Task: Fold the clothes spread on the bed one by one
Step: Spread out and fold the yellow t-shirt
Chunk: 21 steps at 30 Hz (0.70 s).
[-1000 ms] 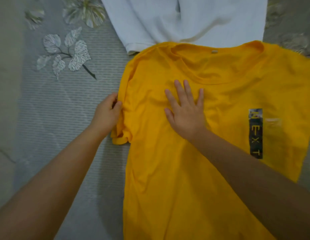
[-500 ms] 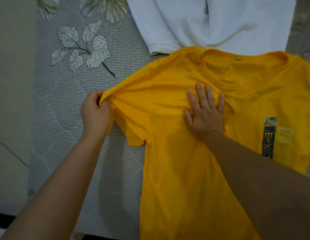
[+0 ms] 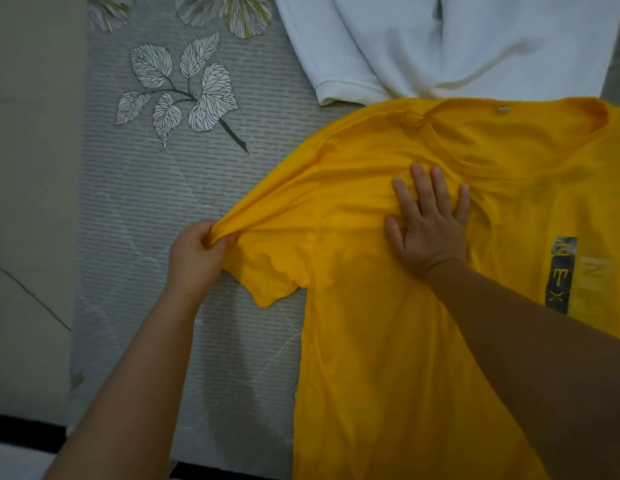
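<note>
A yellow T-shirt [image 3: 388, 341] lies front up on the grey leaf-patterned bed [image 3: 156, 209], with a dark vertical print on its chest at the right. My left hand [image 3: 197, 258] pinches the shirt's left sleeve at the shoulder edge and holds it stretched out to the left, lifted off the bed. My right hand [image 3: 429, 223] lies flat, fingers spread, pressing on the chest just below the collar. A white garment [image 3: 440, 43] lies beyond the yellow shirt, its lower part tucked under the yellow collar.
The bed's left edge runs down the left side, with pale floor tiles [image 3: 28, 202] beyond it. The near edge of the bed shows at the bottom left, with a dark strip below it. Bare mattress lies between the bed's left edge and the shirt.
My left hand has gripped the sleeve and pulled it out to the left, unfolding it from the shirt's side. My right hand stays pressed on the chest. The view has shifted left.
</note>
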Motion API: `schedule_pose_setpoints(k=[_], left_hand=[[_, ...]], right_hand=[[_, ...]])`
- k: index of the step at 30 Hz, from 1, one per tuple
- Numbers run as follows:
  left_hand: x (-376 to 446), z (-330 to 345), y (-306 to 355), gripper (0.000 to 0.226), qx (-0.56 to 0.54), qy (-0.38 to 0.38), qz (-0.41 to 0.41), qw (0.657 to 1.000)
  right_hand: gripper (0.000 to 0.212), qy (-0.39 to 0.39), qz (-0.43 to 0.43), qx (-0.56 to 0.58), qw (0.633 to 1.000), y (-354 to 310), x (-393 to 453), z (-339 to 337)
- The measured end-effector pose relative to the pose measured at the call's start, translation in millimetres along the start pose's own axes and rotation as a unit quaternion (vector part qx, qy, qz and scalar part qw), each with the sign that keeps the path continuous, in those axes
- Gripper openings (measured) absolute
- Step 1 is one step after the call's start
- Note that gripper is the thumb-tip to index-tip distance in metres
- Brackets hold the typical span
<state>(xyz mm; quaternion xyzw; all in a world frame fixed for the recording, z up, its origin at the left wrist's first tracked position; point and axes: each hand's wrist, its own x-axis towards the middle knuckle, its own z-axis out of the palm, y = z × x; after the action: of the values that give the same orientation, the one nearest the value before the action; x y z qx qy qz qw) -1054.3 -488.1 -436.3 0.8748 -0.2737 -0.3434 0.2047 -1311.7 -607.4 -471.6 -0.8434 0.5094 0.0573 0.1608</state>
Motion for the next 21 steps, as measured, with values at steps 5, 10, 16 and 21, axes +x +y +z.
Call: schedule_pose_setpoints(k=[5,10,16,21], left_hand=[[-0.3,-18.4,39.9,0.022,-0.176,-0.035,0.004,0.984],[-22.8,-11.5,117.7,0.017,-0.258,-0.189,0.041,0.947],[-81.9,51.6,129.0,0.045,-0.221,-0.331,0.014,0.917],[-89.9,67.7,62.9,0.045,0.041,-0.073,0.152,0.985]], right_hand=[[0.062,-0.012,-0.002,0.003,1.000,2.2,-0.2,0.5],[0.052,-0.026,0.000,0.031,0.999,7.2,-3.2,-1.7],[0.043,0.025,0.061,0.362,0.930,47.1,-33.2,-47.3],[0.031,-0.003,0.093,0.336,0.937,58.5,-47.6,-55.2]])
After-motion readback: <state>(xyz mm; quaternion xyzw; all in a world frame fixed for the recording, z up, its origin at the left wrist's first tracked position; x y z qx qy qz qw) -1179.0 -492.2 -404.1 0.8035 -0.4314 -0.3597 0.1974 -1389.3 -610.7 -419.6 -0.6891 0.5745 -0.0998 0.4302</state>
